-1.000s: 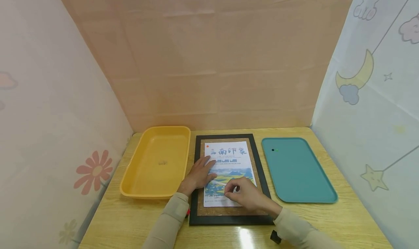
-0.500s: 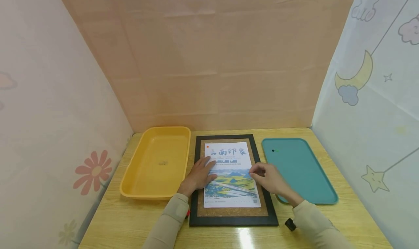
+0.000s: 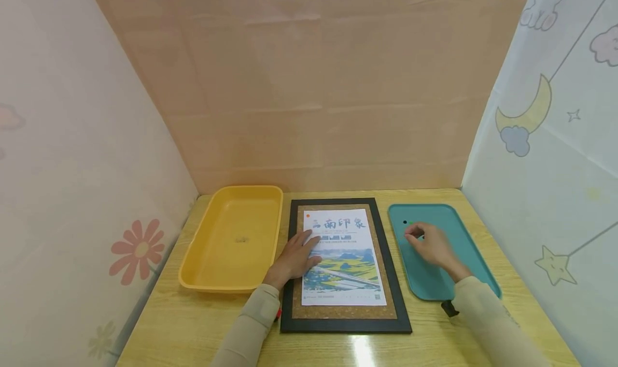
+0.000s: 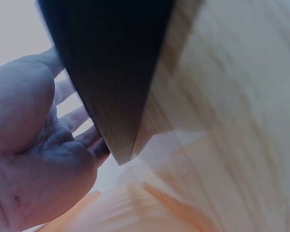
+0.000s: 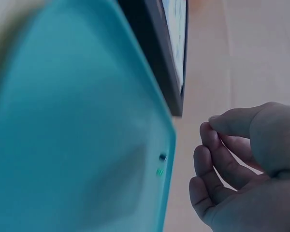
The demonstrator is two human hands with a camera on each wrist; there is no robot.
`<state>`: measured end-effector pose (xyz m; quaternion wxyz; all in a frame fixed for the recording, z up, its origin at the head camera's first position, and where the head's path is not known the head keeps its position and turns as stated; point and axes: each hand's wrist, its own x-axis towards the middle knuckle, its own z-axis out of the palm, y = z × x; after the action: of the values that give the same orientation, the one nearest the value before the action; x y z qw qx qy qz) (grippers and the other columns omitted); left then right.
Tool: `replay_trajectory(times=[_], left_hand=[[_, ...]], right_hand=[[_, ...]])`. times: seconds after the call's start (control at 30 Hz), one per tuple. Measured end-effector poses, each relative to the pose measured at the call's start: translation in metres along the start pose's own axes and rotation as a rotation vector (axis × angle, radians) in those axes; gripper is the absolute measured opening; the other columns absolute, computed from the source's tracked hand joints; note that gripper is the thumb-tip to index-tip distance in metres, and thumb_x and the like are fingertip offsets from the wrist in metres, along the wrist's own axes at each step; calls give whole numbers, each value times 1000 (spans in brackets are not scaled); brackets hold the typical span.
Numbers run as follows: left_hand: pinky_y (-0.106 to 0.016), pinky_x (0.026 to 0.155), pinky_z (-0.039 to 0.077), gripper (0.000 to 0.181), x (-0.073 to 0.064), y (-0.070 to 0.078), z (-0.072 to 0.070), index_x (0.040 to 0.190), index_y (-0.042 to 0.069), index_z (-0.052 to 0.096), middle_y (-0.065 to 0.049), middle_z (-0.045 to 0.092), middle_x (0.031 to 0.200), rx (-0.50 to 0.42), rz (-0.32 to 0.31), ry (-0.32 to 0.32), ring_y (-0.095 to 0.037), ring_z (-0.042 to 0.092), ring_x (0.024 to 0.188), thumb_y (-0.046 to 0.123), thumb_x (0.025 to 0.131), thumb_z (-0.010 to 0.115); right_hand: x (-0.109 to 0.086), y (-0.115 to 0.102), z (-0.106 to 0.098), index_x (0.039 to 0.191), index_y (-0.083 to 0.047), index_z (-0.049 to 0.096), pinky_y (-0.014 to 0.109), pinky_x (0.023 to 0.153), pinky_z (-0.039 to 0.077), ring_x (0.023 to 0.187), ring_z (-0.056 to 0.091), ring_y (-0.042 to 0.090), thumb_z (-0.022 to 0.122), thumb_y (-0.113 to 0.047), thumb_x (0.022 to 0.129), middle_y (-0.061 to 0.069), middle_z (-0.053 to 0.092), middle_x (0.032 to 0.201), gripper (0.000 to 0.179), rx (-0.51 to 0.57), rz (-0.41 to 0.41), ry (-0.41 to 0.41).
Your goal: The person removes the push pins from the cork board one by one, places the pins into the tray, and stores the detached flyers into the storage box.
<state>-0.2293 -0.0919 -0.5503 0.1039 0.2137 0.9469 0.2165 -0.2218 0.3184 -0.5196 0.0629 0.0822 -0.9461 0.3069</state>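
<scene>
Right hand (image 3: 432,243) hovers over flat teal plastic tray (image 3: 451,270), fingers loosely curled, empty, beside two tiny pins, one black (image 3: 404,222), one green (image 5: 159,171), at tray's far left corner. Left hand (image 3: 294,258) lies flat, fingers straight, on white printed poster (image 3: 345,270) (blue characters, landscape photo) in black-framed cork board (image 3: 344,320), centre of wooden surface (image 3: 183,329). Yellow plastic tray (image 3: 212,270) at left.

Tray by my right hand (image 3: 432,243): teal (image 3: 444,270), with black (image 3: 404,222) and green pins.
Tray at my left: yellow (image 3: 232,238).
Frame (image 3: 345,324): black, cork inside.
Poster (image 3: 343,259): white, blue lettering, yellow-green landscape.
Tabletop (image 3: 193,329): light wood grain.
My sleeves (image 3: 251,324): beige.
</scene>
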Motion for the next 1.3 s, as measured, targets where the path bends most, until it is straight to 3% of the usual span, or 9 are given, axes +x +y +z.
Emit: replay_trajectory(times=[0.37,0.57,0.93,1.3], left_hand=[[-67,142,23,65,2,-2,2,173,17,45,-16,27,188,-1,1,1,-46,24,175,38,115,66],[-69,139,27,64,4,-8,8,172,20,47,-16,29,187,-16,7,12,-48,25,173,39,115,66],[-67,143,22,65,0,1,0,174,17,45,-16,25,189,-13,-13,-10,-46,21,176,37,116,65],[-66,142,24,64,1,1,-1,173,17,45,-16,26,188,4,-4,-10,-46,22,175,37,116,65]], right_hand=[[15,31,-13,115,-2,79,52,79,61,103,75,41,70,-16,113,23,80,114,16,-5,81,-5],[21,42,-11,115,-2,79,48,78,59,101,74,39,70,-16,113,26,79,116,17,4,120,-3],[35,62,-10,114,1,79,38,75,55,97,73,36,69,-13,112,27,79,113,18,24,159,-3],[45,74,-7,111,4,79,53,81,61,99,73,43,70,-12,109,29,79,112,18,-15,171,1]])
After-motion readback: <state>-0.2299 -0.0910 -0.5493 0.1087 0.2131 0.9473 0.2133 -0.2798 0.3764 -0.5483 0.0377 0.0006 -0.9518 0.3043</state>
